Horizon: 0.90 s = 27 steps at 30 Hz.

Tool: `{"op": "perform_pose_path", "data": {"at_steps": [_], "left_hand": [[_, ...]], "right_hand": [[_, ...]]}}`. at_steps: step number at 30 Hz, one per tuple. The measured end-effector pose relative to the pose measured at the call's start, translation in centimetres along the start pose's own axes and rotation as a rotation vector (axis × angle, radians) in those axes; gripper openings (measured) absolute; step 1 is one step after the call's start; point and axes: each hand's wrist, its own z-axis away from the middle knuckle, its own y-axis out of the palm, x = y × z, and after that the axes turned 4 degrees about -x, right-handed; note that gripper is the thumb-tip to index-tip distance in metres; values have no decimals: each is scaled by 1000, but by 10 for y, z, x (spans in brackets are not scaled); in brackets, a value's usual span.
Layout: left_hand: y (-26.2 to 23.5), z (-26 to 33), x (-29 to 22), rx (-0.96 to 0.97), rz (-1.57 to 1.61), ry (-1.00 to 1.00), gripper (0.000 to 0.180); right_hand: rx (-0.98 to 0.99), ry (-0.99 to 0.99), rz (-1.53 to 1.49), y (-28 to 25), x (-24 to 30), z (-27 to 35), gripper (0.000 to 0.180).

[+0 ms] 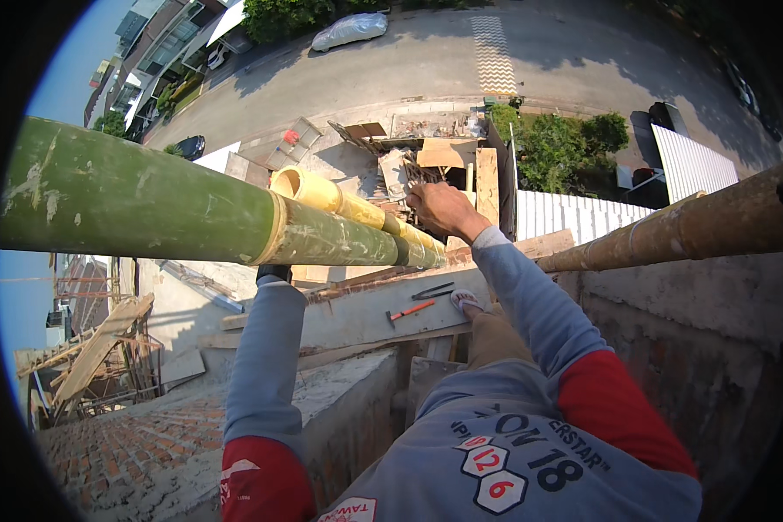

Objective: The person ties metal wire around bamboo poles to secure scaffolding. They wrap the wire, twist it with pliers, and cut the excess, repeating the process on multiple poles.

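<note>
A thick green bamboo pole point(139, 196) slants across the left side, with a yellow bamboo pole point(344, 204) alongside it. My left hand point(274, 272) is behind the green pole; only a dark band at the wrist shows, and its fingers are hidden. Past the poles' lower ends, my right hand point(448, 210) is closed with its fingers curled under. Whatever those fingers may hold is out of sight. A hammer point(413, 311) with an orange handle lies on the grey ledge point(348, 315) below, and a dark long-handled tool point(433, 291) rests beside it.
My sandalled foot point(466, 302) stands on the ledge, high above the ground. A brown bamboo pole point(670, 228) runs along the right. Far below are loose boards point(487, 187), a white corrugated roof point(574, 216) and a road point(409, 70) with a covered car point(350, 31).
</note>
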Motion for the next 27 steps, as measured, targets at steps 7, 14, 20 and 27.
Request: {"op": "perform_pose_path", "data": {"at_steps": [7, 14, 20, 27], "left_hand": [[75, 51, -53, -180, 235, 143, 40], [44, 90, -91, -245, 610, -70, 29], [-59, 112, -153, -269, 1708, -718, 23], [-88, 135, -189, -211, 1835, -806, 21]], "right_hand": [[-55, 156, -356, 34, -3, 58, 45], [125, 658, -1085, -7, 20, 74, 37], [9, 359, -1061, -40, 65, 62, 38], [-224, 116, -622, -38, 110, 75, 49]]}}
